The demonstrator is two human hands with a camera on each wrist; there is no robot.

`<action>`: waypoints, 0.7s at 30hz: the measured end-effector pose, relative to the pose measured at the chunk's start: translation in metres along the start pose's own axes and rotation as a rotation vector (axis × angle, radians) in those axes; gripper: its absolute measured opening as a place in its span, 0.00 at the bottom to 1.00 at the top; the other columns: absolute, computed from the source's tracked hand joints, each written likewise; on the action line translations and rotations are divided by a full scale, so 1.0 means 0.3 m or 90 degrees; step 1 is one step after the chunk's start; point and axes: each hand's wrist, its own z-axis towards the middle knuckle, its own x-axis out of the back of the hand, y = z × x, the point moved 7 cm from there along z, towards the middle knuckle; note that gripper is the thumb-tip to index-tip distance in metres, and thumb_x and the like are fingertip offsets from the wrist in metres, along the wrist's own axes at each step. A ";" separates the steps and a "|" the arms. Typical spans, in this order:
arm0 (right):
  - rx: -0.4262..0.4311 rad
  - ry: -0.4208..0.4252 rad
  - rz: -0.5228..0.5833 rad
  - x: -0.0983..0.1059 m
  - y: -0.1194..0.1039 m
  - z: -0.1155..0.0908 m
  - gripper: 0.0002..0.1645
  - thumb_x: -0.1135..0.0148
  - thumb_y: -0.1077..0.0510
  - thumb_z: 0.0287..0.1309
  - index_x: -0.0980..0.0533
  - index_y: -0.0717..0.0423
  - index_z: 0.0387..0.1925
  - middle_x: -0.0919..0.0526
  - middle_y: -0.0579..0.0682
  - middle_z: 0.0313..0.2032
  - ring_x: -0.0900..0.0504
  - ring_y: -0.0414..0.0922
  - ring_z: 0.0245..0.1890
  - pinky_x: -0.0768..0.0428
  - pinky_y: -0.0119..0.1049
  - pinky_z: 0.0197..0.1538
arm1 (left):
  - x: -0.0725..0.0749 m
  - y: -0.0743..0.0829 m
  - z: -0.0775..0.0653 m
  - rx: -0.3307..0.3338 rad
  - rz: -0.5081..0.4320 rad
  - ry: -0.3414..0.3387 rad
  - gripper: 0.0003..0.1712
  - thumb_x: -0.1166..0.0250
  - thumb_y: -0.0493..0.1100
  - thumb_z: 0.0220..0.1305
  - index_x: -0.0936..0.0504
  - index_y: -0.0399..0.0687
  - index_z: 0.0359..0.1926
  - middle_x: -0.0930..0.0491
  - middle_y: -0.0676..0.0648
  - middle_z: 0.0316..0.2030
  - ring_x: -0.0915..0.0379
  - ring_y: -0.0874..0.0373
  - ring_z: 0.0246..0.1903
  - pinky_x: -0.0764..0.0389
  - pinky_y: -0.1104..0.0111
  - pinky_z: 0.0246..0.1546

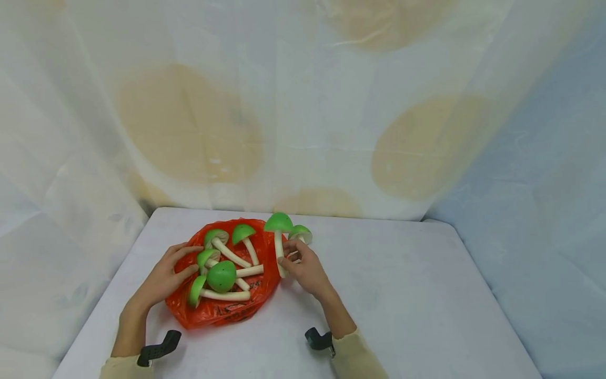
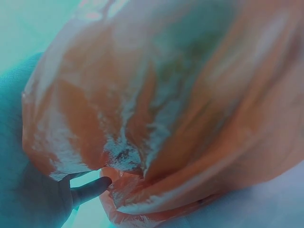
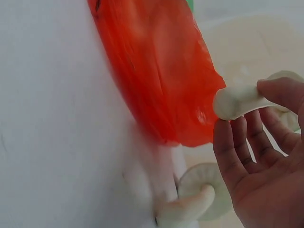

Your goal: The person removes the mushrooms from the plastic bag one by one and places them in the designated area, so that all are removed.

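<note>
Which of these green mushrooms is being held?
The mushroom pinched upright in the right hand, cap on top; the others lie in the red bag or on the table.

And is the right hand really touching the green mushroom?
Touching. The right wrist view shows the right hand holding the mushroom, with its thumb right on the pale stem.

White table (image 1: 402,295), far corners rounded; behind it, pale curtain (image 1: 312,131) with large tan spots; left, creased whitish sheet (image 1: 52,200); right, bluish-white sheet (image 1: 539,210)
</note>
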 end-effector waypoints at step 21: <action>-0.015 0.127 -0.086 0.238 0.086 -0.034 0.25 0.30 0.54 0.61 0.26 0.46 0.59 0.16 0.51 0.46 0.17 0.51 0.43 0.15 0.41 0.35 | 0.001 0.000 -0.001 0.010 0.003 -0.006 0.28 0.36 0.52 0.70 0.27 0.52 0.67 0.44 0.34 0.72 0.48 0.31 0.70 0.38 0.28 0.60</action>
